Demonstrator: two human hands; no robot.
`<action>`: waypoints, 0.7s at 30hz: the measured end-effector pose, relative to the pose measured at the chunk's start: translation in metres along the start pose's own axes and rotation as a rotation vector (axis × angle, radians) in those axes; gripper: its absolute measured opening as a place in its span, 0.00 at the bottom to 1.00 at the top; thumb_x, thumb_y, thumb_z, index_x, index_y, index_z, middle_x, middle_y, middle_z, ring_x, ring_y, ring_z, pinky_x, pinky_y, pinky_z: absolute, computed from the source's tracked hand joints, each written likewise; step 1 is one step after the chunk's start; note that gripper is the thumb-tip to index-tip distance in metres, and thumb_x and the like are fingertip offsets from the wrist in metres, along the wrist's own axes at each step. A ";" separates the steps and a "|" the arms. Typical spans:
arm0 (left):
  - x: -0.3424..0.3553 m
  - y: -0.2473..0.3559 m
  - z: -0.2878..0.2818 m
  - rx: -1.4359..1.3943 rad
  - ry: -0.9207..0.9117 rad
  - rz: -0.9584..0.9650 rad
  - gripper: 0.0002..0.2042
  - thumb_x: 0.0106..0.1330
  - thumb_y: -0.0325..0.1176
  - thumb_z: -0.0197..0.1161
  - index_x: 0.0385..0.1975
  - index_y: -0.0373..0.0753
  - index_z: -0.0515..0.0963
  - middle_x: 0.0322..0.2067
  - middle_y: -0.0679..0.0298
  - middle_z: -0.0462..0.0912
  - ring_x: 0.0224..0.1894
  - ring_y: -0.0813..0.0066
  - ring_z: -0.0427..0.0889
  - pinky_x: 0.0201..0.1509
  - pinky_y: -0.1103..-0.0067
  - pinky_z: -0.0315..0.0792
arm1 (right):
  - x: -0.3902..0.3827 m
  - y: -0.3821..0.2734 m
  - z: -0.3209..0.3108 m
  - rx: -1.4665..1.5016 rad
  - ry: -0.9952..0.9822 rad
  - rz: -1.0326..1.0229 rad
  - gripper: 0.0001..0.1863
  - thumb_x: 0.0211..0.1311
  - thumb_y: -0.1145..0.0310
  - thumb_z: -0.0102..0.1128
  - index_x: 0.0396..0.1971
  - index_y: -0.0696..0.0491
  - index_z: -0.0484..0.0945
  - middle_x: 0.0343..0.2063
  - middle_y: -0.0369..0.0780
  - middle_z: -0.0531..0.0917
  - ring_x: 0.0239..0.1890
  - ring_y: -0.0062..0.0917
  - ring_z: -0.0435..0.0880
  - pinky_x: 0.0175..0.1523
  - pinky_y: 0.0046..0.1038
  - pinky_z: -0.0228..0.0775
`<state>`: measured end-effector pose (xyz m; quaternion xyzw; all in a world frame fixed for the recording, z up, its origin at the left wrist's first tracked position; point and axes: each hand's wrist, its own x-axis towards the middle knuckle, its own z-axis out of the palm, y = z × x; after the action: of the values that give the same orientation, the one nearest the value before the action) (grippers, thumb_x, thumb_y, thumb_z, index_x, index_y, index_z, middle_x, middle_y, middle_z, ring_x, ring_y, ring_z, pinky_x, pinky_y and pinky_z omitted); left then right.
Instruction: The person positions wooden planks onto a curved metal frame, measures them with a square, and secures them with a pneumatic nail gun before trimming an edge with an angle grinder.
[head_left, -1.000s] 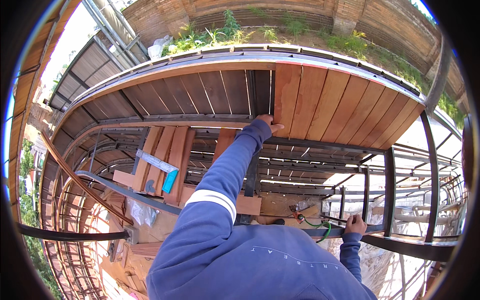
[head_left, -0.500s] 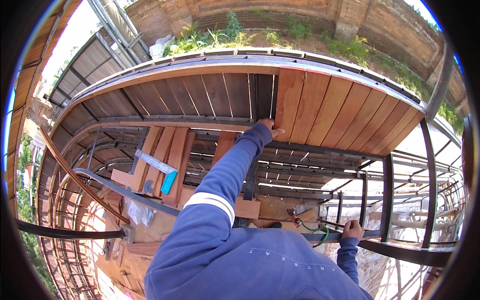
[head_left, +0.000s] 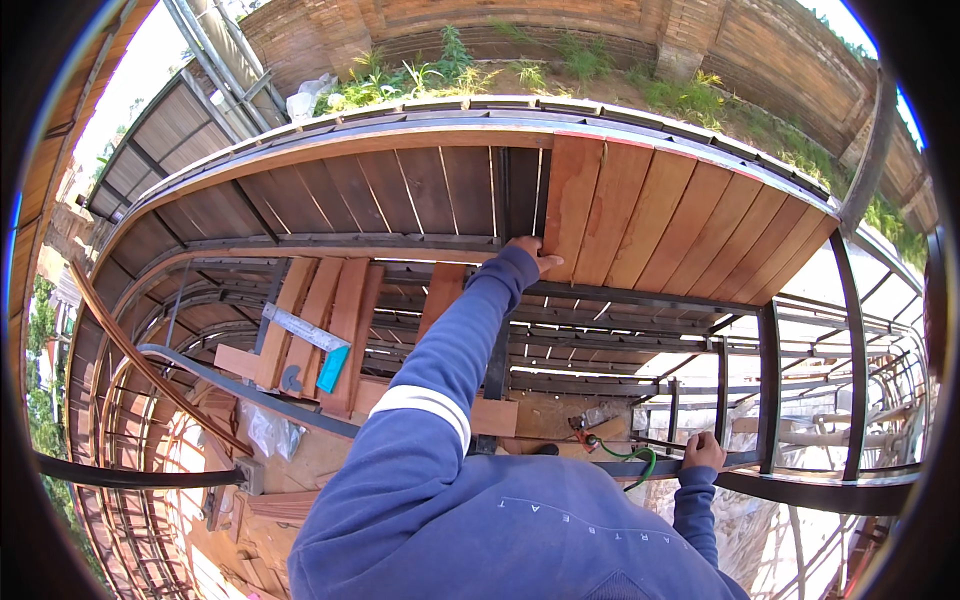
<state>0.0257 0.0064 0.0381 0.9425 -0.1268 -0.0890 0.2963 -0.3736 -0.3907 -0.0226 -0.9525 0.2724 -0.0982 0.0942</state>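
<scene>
My left hand [head_left: 532, 254] reaches forward, its fingers curled over the dark metal rail [head_left: 630, 299] at the near-left corner of a row of reddish-brown wooden planks [head_left: 610, 215]. The nearest plank's edge is right beside the fingers; whether they also press on it, I cannot tell. Low on the right, my right hand [head_left: 703, 452] is closed on a dark curved metal rail [head_left: 742, 460]. Left of my left arm lie several loose planks [head_left: 343, 330], with a try square [head_left: 308, 328] with a turquoise handle across them.
A dark metal frame with upright posts [head_left: 768, 385] surrounds me. A green hose [head_left: 640, 455] hangs near my right hand. Below lie a clear plastic bag [head_left: 270, 432] and stacked boards [head_left: 283, 505]. A long wooden strip [head_left: 150, 350] leans at the left. A brick wall [head_left: 560, 60] stands beyond.
The whole view has shifted slightly, so the scene sits a little further left. Both hands keep their places on the frame.
</scene>
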 end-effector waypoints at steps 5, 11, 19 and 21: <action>-0.005 -0.001 -0.003 -0.196 0.030 0.021 0.28 0.54 0.54 0.72 0.42 0.33 0.83 0.43 0.47 0.85 0.48 0.51 0.83 0.54 0.67 0.76 | 0.003 -0.006 -0.003 -0.004 -0.071 0.056 0.13 0.61 0.58 0.55 0.25 0.52 0.79 0.24 0.41 0.84 0.32 0.40 0.82 0.50 0.39 0.64; 0.003 -0.003 0.001 -0.083 0.020 0.002 0.26 0.54 0.53 0.72 0.43 0.35 0.83 0.41 0.50 0.86 0.47 0.54 0.84 0.53 0.68 0.76 | 0.004 0.001 0.001 -0.031 -0.121 0.094 0.12 0.60 0.58 0.57 0.28 0.52 0.80 0.28 0.41 0.85 0.35 0.39 0.82 0.52 0.38 0.65; 0.012 -0.014 0.004 -0.078 -0.021 0.049 0.26 0.55 0.52 0.72 0.43 0.35 0.83 0.40 0.53 0.87 0.45 0.59 0.85 0.50 0.71 0.76 | 0.036 -0.003 0.009 0.142 -0.353 0.101 0.17 0.58 0.55 0.61 0.35 0.54 0.84 0.31 0.46 0.87 0.35 0.41 0.86 0.43 0.39 0.76; 0.017 -0.025 0.014 -0.105 -0.012 0.064 0.24 0.56 0.49 0.73 0.43 0.35 0.83 0.40 0.55 0.87 0.44 0.61 0.86 0.49 0.72 0.76 | 0.054 -0.029 0.001 0.241 -0.463 0.093 0.16 0.58 0.57 0.64 0.36 0.55 0.83 0.29 0.48 0.86 0.34 0.41 0.86 0.42 0.38 0.77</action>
<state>0.0432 0.0140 0.0104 0.9205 -0.1540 -0.0917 0.3473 -0.3137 -0.3960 -0.0097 -0.9179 0.2736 0.0949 0.2712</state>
